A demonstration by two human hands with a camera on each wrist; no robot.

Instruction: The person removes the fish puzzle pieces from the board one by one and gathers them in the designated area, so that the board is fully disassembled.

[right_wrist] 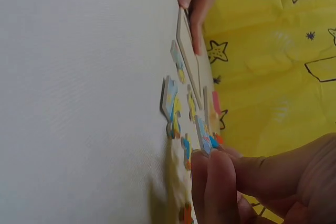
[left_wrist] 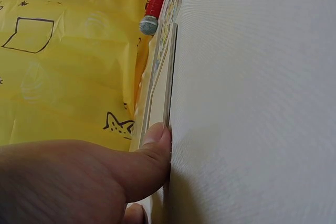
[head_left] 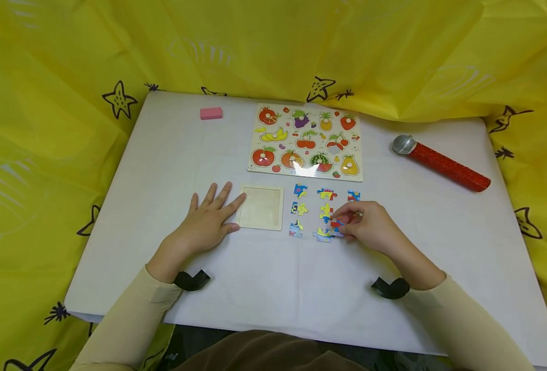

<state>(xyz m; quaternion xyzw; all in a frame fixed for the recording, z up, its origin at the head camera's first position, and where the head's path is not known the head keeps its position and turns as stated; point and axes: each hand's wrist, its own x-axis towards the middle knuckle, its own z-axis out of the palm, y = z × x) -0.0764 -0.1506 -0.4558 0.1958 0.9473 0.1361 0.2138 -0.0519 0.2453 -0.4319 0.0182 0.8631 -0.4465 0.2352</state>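
Observation:
My left hand [head_left: 205, 222] lies with spread, straight fingers on the table, its thumb and index finger touching the left edge of a square wooden puzzle tray [head_left: 278, 208]. In the left wrist view the thumb [left_wrist: 155, 142] presses that tray's edge. My right hand [head_left: 368, 226] pinches a blue and red jigsaw piece [right_wrist: 204, 134] between thumb and fingers, just above the table. Around it lie several loose jigsaw pieces in rough columns, among them a bottom-row piece [head_left: 321, 235], a yellow one [head_left: 300, 208] and a top one [head_left: 326, 194]. The right hand hides part of the right column.
Behind the tray lies a fruit peg-puzzle board [head_left: 306, 141] with a glossy reflection. A pink block [head_left: 210, 113] sits at the back left, a red-handled microphone [head_left: 445, 164] at the right. Yellow patterned cloth [head_left: 273, 46] surrounds the white table.

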